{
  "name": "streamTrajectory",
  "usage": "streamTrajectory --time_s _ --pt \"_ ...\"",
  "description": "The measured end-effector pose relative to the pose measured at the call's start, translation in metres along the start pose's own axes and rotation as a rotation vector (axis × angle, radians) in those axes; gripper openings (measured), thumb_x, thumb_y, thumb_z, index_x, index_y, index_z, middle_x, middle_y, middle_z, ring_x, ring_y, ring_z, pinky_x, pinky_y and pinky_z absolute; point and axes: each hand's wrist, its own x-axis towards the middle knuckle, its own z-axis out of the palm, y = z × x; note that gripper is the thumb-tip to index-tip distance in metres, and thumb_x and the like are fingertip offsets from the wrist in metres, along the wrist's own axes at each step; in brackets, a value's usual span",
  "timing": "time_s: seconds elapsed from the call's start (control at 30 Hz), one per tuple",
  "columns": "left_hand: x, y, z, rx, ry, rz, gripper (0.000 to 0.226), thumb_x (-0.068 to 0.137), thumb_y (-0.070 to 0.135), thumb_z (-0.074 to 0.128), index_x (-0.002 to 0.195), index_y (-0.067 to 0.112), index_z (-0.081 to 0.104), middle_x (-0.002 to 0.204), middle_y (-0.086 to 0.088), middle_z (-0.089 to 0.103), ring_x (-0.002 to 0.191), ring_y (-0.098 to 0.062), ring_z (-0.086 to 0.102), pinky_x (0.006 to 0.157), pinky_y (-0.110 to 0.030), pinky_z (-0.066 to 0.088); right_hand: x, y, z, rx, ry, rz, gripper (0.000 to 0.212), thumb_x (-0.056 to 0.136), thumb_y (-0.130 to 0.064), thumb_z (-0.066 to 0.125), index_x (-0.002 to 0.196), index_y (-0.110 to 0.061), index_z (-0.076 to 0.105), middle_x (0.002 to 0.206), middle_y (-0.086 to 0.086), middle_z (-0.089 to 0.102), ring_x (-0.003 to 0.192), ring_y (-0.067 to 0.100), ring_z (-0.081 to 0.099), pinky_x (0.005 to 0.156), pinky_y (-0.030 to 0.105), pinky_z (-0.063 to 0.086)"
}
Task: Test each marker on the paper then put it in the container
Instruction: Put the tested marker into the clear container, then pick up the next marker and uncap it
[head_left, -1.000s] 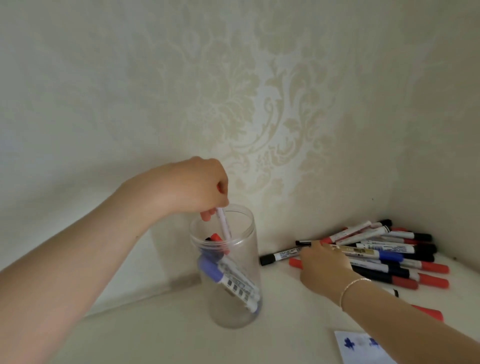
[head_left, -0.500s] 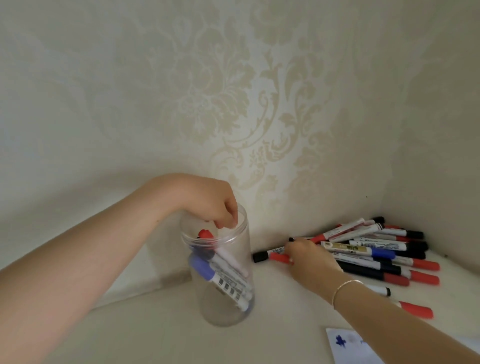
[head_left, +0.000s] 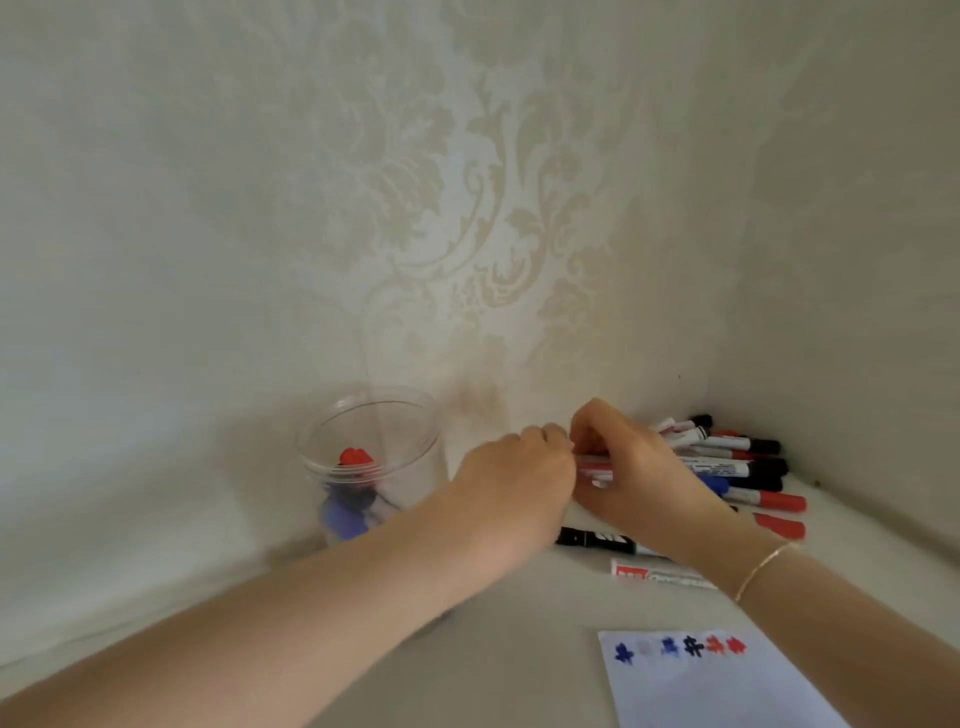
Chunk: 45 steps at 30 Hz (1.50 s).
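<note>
A clear plastic container (head_left: 415, 415) stands at the left with red and blue capped markers inside. My right hand (head_left: 634, 478) holds a white marker with red print (head_left: 592, 466) by its body, above the table. My left hand (head_left: 519, 483) meets it from the left and grips that marker's left end, which is hidden under the fingers. A heap of red, black and blue markers (head_left: 743, 467) lies in the corner behind my right hand. The white paper (head_left: 717, 686) at the front right carries a row of blue, black and red test marks.
Two loose markers lie in front of my hands: a black one (head_left: 592, 538) and a white one with a red label (head_left: 660, 574). Patterned walls close in the back and the right side. A thin bracelet (head_left: 763, 566) sits on my right wrist.
My left hand left the container's mouth and moved right to my right hand. My right hand lifted a marker from the heap. The view tilted, so more of the paper shows.
</note>
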Motion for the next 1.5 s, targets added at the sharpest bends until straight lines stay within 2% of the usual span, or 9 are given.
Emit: streamTrajectory --time_s 0.2,0.33,0.47,0.7,0.9,1.1,1.27,1.37,1.5 --pt "0.007 0.008 0.025 -0.227 -0.020 0.013 0.015 0.101 0.021 0.036 0.106 0.010 0.045 0.102 -0.012 0.060 0.088 -0.033 0.060 0.064 -0.033 0.037 -0.027 0.002 -0.019 -0.162 0.224 0.262 0.054 0.069 0.001 0.075 0.114 -0.012 0.049 0.109 0.007 0.054 0.096 0.024 0.055 0.086 0.037 0.047" --pt "0.005 0.007 0.029 -0.574 -0.123 0.009 0.022 0.103 0.033 0.031 0.097 0.013 0.040 0.099 -0.010 0.059 0.076 -0.023 0.053 0.064 -0.034 0.038 -0.022 0.000 -0.040 0.991 0.131 1.041 0.053 0.068 -0.016 0.078 0.114 -0.006 0.055 0.090 0.008 0.058 0.070 0.017 0.053 0.067 0.029 0.046" --pt "0.004 0.004 0.035 -0.746 -0.168 0.024 0.021 0.102 0.033 0.034 0.100 0.014 0.043 0.093 -0.002 0.060 0.072 -0.013 0.049 0.064 -0.033 0.037 -0.026 -0.002 -0.042 1.383 0.170 1.073 0.028 0.067 -0.023 0.076 0.085 -0.011 0.058 0.067 0.004 0.048 0.048 0.012 0.040 0.045 0.023 0.040" --pt "0.008 0.015 0.040 -0.942 -0.280 0.115 0.021 0.099 0.018 0.041 0.107 0.009 0.058 0.091 -0.001 0.066 0.071 -0.013 0.060 0.067 -0.023 0.047 -0.020 -0.016 -0.018 0.879 0.027 0.955 0.026 0.085 -0.017 0.066 0.075 0.006 0.059 0.054 0.016 0.052 0.040 0.024 0.042 0.036 0.022 0.032" --pt "0.004 0.012 0.048 -0.832 0.008 0.172 0.029 0.102 0.034 0.036 0.113 0.013 0.054 0.099 0.004 0.064 0.089 -0.012 0.060 0.084 -0.033 0.046 -0.020 -0.015 -0.034 1.113 -0.045 0.819 0.018 0.091 -0.010 0.054 0.084 0.004 0.061 0.066 0.016 0.061 0.052 0.025 0.061 0.051 0.031 0.051" --pt "-0.003 0.009 0.062 -0.847 0.125 0.256 0.037 0.097 0.050 0.038 0.112 0.020 0.054 0.080 0.009 0.063 0.072 -0.007 0.057 0.069 -0.033 0.046 -0.028 -0.017 -0.040 1.192 -0.120 0.736 0.017 0.092 -0.004 0.049 0.086 0.006 0.060 0.075 0.023 0.065 0.063 0.029 0.065 0.060 0.036 0.055" --pt "0.003 0.006 0.075 -0.687 -0.060 0.107 0.041 0.092 0.058 0.038 0.118 0.027 0.035 0.075 0.012 0.056 0.067 0.000 0.053 0.066 -0.025 0.045 -0.037 -0.004 -0.033 0.923 0.235 0.903 0.013 0.089 -0.008 0.057 0.088 0.004 0.063 0.077 0.019 0.070 0.056 0.027 0.064 0.058 0.036 0.055" --pt "-0.005 -0.004 0.092 -0.558 -0.071 0.162 0.017 0.100 0.039 0.026 0.114 0.032 0.033 0.095 0.008 0.055 0.089 -0.012 0.051 0.088 -0.037 0.043 -0.048 0.011 -0.037 0.811 0.401 0.992 0.014 0.090 -0.014 0.059 0.085 -0.002 0.064 0.068 0.013 0.067 0.044 0.018 0.055 0.060 0.036 0.052" --pt "-0.013 -0.005 0.105 -0.532 -0.013 0.282 0.037 0.095 0.007 0.032 0.127 0.023 0.042 0.119 0.009 0.054 0.105 -0.004 0.043 0.096 -0.022 0.032 -0.062 0.022 -0.038 0.850 0.437 1.083 0.013 0.092 -0.017 0.059 0.084 -0.007 0.063 0.060 0.009 0.063 0.044 0.016 0.054 0.056 0.031 0.053"
